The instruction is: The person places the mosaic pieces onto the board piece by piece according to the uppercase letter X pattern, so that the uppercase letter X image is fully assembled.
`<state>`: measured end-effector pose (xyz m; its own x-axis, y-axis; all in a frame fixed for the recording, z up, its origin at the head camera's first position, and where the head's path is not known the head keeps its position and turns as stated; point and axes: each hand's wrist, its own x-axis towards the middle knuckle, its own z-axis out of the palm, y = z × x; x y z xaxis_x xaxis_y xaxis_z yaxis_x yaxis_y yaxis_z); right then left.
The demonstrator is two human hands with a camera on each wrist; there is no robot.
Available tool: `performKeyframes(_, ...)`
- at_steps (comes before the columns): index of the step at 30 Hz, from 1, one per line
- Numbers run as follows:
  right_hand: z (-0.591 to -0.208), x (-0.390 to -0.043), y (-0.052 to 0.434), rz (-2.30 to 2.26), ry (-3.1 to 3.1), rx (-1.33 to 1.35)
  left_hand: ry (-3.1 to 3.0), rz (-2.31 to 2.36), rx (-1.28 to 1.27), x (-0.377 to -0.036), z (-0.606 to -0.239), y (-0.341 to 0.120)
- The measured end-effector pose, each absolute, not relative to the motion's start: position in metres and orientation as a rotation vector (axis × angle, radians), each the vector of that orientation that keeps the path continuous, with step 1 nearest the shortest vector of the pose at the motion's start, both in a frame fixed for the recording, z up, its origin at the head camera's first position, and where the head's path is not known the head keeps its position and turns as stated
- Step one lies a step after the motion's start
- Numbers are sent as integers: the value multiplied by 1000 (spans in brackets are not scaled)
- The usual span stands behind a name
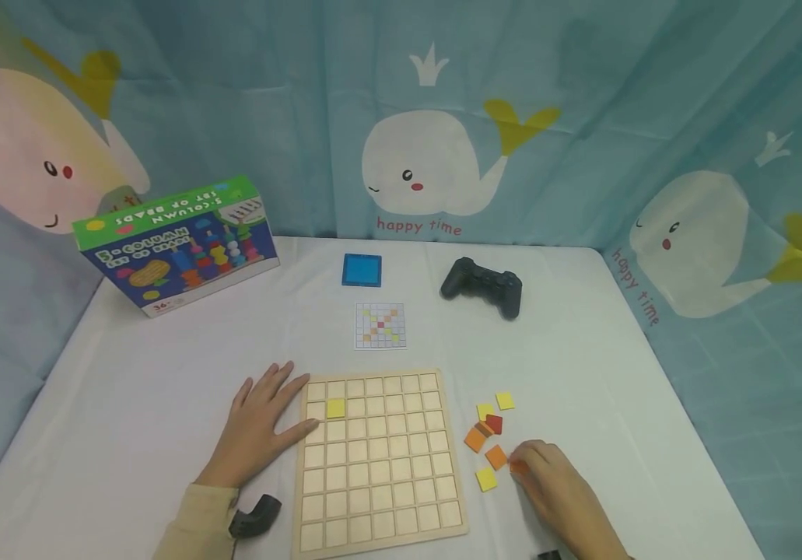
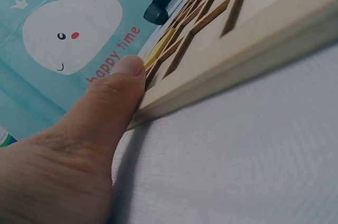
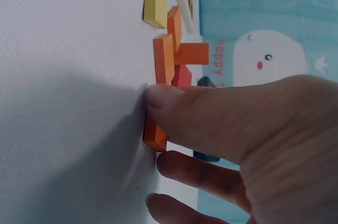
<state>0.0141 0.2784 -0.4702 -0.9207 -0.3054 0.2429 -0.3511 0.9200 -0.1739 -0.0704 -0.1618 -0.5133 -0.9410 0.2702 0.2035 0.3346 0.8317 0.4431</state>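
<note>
A wooden grid board [image 1: 377, 538] lies on the table with one yellow tile [image 1: 335, 408] in a square near its upper left. My left hand [image 1: 260, 420] rests at the board's left edge, fingers spread. In the left wrist view its thumb [image 2: 119, 84] touches the board's rim [image 2: 211, 84]. To the right of the board, my right hand [image 1: 565, 490] pinches an orange tile [image 3: 154, 135] low at the table surface; its far side is hidden by the fingers. Close by lie another orange tile [image 1: 495, 457], a yellow tile [image 1: 486, 478] and a red tile [image 1: 495, 424].
Behind the board lies a card with a coloured grid pattern [image 1: 380, 326]. Farther back are a blue square tray [image 1: 362, 270], a black game controller [image 1: 482, 286] and a bead-set box [image 1: 183, 257]. A whale-print curtain [image 1: 288, 155] hangs behind the table.
</note>
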Motion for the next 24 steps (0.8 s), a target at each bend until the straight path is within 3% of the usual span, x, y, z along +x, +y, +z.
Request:
performKeyframes(10,-455,4,275,292,-2833,610,-2879,-736,-456,-68,-514,-164)
performKeyframes(24,-427,-61,233,431,-2670,1086,-2891,-731,-470,-70,-512,-163)
